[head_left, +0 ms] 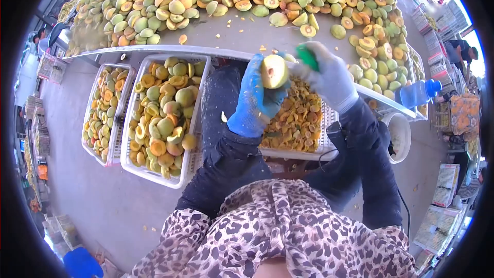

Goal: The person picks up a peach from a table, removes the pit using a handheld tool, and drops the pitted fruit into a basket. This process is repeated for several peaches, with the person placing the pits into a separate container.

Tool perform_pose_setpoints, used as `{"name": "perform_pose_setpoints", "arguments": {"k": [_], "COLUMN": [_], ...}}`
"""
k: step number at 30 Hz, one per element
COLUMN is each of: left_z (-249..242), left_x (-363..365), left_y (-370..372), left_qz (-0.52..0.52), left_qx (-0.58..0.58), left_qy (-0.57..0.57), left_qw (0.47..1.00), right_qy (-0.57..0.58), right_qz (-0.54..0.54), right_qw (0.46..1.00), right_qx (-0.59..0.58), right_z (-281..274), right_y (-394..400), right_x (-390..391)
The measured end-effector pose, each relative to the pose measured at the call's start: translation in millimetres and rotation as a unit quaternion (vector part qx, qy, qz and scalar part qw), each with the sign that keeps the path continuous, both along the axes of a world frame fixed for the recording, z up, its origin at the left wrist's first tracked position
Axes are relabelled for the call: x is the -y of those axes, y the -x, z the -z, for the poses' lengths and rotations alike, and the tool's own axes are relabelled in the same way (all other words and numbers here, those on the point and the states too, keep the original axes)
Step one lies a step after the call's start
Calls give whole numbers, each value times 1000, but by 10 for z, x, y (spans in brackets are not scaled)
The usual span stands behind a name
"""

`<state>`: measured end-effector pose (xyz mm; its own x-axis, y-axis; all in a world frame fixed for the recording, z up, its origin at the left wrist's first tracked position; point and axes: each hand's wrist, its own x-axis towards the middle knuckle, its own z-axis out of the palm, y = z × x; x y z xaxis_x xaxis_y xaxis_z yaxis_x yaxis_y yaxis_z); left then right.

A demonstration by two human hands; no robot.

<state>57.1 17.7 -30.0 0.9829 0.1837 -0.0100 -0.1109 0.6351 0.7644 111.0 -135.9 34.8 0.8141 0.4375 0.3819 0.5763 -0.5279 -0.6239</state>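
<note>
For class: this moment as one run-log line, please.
left hand: holds cut fruit | right hand: green object, blurred | below: crate of scraps

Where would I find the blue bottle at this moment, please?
In the head view, the blue bottle is at the table's right edge, beside the fruit and near the white bucket.
</note>
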Motion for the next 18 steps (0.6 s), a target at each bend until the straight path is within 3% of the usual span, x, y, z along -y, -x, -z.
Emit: {"name": "perform_pose_setpoints", "arguments": {"k": [2,3,4,6,8,10,12,14,18], "left_z": [169,-26,-102,-167,-86,-161,-294,-372,-410], "left_x": [-44,78,90,110,113,143,171,184,195], "left_y": [-29,86,149,257,287,375,428,446,437], "left_qz": [81,6,5,29,71,121,122,101,72], "left_qx": [-97,-99,-100,-122,-86,-4,34,38,4], "left_qy": [222,248,246,249,230,292,273,197,179], "left_qw": [967,964,964,960,967,949,954,974,981], "right_qy": [-17,-30,-42,-51,-45,-55,-64,-117,-148], "right_qz": [46,42,39,42,62,47,29,15,-21], "right_qw": [997,999,996,996,993,992,992,967,948], "right_qx": [64,2,-61,-59,-91,-101,-109,-226,-282], "right_z": [73,89,109,186,244,267,236,138,133], "right_y": [250,439,615,886,965,995,1033,1078,1106], "right_x": [102,112,109,34,28,51,50,37,7]}}
